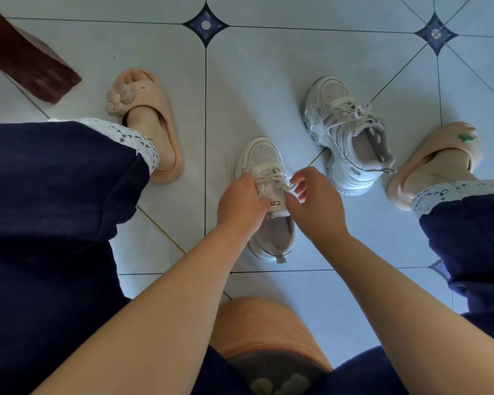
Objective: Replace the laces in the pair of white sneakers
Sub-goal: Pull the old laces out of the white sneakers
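White mesh sneaker with cream laces [264, 155] upright on pale tiled floor [268, 67], between person's feet, toe pointing away. Left hand [241, 201] on sneaker's left side, fingers [250, 179] curled round laces [271, 178] at midfoot. Right hand [314, 203] at sneaker's right side, thumb and forefinger narrowed, pinching lace strand. Second white sneaker [345, 132], still laced, on floor further off to right, apart from first. Peach foam slippers [154, 109] on both feet. Dark brown wooden leg [32, 64] at top left.
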Demonstrator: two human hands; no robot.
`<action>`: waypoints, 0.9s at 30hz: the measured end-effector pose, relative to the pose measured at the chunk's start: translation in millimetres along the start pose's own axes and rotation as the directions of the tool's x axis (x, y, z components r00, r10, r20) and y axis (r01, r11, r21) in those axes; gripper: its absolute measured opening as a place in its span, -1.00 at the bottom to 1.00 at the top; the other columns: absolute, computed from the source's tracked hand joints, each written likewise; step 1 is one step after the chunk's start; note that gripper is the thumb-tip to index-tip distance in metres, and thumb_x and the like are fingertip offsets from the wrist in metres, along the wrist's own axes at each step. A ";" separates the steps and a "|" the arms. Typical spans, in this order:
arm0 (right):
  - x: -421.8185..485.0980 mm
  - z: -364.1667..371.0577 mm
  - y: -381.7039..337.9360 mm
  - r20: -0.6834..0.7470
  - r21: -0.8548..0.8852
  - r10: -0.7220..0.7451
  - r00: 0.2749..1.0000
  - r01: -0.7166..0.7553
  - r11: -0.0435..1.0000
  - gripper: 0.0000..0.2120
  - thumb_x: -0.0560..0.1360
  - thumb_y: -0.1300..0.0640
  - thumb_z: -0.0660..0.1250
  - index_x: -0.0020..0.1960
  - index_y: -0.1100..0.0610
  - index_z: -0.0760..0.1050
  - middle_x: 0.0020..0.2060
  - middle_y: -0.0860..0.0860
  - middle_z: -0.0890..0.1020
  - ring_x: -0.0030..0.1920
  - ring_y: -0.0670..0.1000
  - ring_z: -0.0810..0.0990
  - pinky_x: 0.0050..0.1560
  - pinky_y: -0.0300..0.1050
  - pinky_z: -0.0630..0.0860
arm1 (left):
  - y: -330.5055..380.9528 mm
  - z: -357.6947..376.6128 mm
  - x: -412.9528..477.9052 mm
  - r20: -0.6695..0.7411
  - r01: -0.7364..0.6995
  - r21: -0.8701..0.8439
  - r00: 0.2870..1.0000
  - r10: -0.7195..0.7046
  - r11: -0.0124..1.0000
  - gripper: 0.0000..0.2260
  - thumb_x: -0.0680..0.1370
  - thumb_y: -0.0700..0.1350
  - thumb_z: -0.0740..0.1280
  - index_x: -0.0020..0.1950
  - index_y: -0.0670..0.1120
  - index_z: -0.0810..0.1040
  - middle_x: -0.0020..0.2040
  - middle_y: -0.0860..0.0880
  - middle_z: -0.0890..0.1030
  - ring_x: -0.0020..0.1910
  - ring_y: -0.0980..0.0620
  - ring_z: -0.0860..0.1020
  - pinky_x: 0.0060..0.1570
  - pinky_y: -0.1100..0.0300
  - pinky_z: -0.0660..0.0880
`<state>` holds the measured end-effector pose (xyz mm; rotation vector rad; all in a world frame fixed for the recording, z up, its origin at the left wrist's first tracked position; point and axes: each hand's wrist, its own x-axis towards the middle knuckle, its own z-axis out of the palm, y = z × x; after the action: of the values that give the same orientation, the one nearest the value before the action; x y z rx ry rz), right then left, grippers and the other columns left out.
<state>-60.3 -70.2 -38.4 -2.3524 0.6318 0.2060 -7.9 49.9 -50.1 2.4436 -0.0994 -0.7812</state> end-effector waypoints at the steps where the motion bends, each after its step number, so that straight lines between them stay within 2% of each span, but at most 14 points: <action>1: 3.0 1.8 -5.2 -0.003 -0.022 -0.049 0.999 0.049 0.999 -0.86 0.44 0.15 0.32 0.00 0.06 0.47 -0.14 -0.04 0.52 -0.10 -0.04 0.51 -0.16 -0.17 0.38 | -2.6 0.5 1.4 -0.015 0.030 -0.040 0.999 -0.030 0.999 -0.85 0.46 -0.10 0.36 -0.05 -0.06 0.42 -0.13 -0.01 0.54 -0.13 -0.02 0.50 -0.24 0.21 0.33; 4: 13.3 11.3 -17.0 0.122 -0.207 -0.139 0.983 0.163 0.965 -0.78 0.45 0.16 0.29 0.08 0.08 0.54 0.01 0.05 0.56 0.07 0.09 0.45 0.00 -0.06 0.38 | -9.9 0.2 3.7 -0.029 0.076 -0.156 0.996 -0.082 0.985 -0.84 0.46 -0.13 0.36 0.01 -0.09 0.47 -0.13 0.00 0.55 -0.13 0.01 0.50 -0.18 0.23 0.37; 6: 19.1 18.1 -19.1 0.205 -0.318 -0.143 0.968 0.204 0.926 -0.75 0.46 0.08 0.28 0.13 0.06 0.54 0.06 0.05 0.56 0.09 0.12 0.44 0.02 -0.05 0.33 | -12.8 -0.9 2.8 -0.058 0.075 -0.187 0.994 -0.087 0.980 -0.83 0.45 -0.16 0.35 0.02 -0.10 0.47 -0.14 -0.02 0.55 -0.16 0.02 0.49 -0.19 0.25 0.36; 11: 24.1 26.2 -18.4 0.198 -0.398 -0.122 0.972 0.194 0.897 -0.81 0.49 0.01 0.26 0.07 0.00 0.54 0.00 0.01 0.57 0.06 0.11 0.46 -0.01 -0.06 0.27 | -15.6 -2.3 -1.6 -0.095 0.032 -0.244 0.994 -0.056 0.969 -0.87 0.44 -0.23 0.33 -0.04 -0.11 0.46 -0.21 0.02 0.49 -0.22 0.02 0.47 -0.21 0.25 0.38; 13: 25.2 25.9 -18.4 0.202 -0.353 -0.079 0.976 0.148 0.924 -0.84 0.47 0.03 0.28 0.03 -0.02 0.56 -0.03 0.01 0.56 0.04 0.10 0.47 0.00 -0.07 0.30 | -17.2 -2.3 -2.6 -0.117 0.016 -0.274 0.992 -0.050 0.961 -0.86 0.43 -0.23 0.35 -0.05 -0.11 0.46 -0.20 0.03 0.48 -0.22 0.04 0.45 -0.25 0.32 0.33; 17: 21.2 22.9 -13.4 0.184 -0.100 0.022 0.983 -0.004 0.995 -0.90 0.43 0.03 0.35 -0.06 -0.03 0.58 -0.14 -0.08 0.50 -0.04 0.01 0.50 -0.01 -0.06 0.43 | -18.8 -2.8 -2.6 -0.140 -0.002 -0.276 0.989 -0.038 0.961 -0.85 0.43 -0.21 0.37 -0.03 -0.12 0.48 -0.09 0.01 0.49 -0.14 0.08 0.43 -0.23 0.42 0.25; 19: 18.1 23.1 -11.0 0.181 -0.004 0.064 0.981 -0.064 0.998 -0.94 0.42 0.04 0.37 -0.11 -0.04 0.55 -0.20 -0.15 0.43 -0.11 -0.07 0.47 -0.12 -0.20 0.37 | -18.6 -3.1 -2.1 -0.134 -0.020 -0.230 0.991 -0.011 0.973 -0.85 0.45 -0.18 0.37 -0.01 -0.11 0.50 -0.06 0.01 0.49 -0.13 0.10 0.42 -0.23 0.41 0.26; 21: 15.1 22.5 -9.1 0.197 0.041 0.075 0.977 -0.085 0.996 -0.94 0.41 0.07 0.38 -0.13 -0.04 0.53 -0.20 -0.13 0.45 -0.15 -0.10 0.46 -0.16 -0.26 0.31 | -19.5 -3.5 -2.6 -0.105 -0.053 -0.160 0.994 0.036 0.986 -0.85 0.46 -0.17 0.35 0.02 -0.07 0.50 -0.04 0.03 0.48 -0.14 0.12 0.41 -0.22 0.39 0.25; 24: 11.5 19.0 -3.4 0.240 0.033 0.050 0.969 -0.060 0.998 -0.86 0.40 0.17 0.37 -0.09 -0.01 0.47 -0.16 -0.09 0.50 -0.08 -0.05 0.49 -0.11 -0.22 0.33 | -23.1 -4.2 -2.9 -0.050 -0.075 -0.087 0.996 0.071 0.993 -0.85 0.49 -0.12 0.34 0.05 -0.03 0.50 -0.02 0.01 0.48 -0.17 0.10 0.41 -0.22 0.31 0.27; 27: 6.1 16.7 4.7 0.182 0.065 0.064 0.981 -0.077 0.995 -0.73 0.38 0.17 0.38 0.06 0.04 0.46 -0.04 -0.04 0.50 0.05 -0.02 0.48 -0.02 -0.22 0.35 | -20.3 -3.9 -3.9 -0.002 -0.120 0.002 0.993 0.120 0.993 -0.85 0.52 -0.09 0.30 0.09 0.02 0.51 0.05 -0.01 0.46 -0.12 0.01 0.49 -0.17 0.21 0.38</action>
<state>-56.9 -64.6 -55.6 -2.2139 0.6244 0.4159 -11.0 69.7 -56.4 2.4149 -0.2443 -0.7262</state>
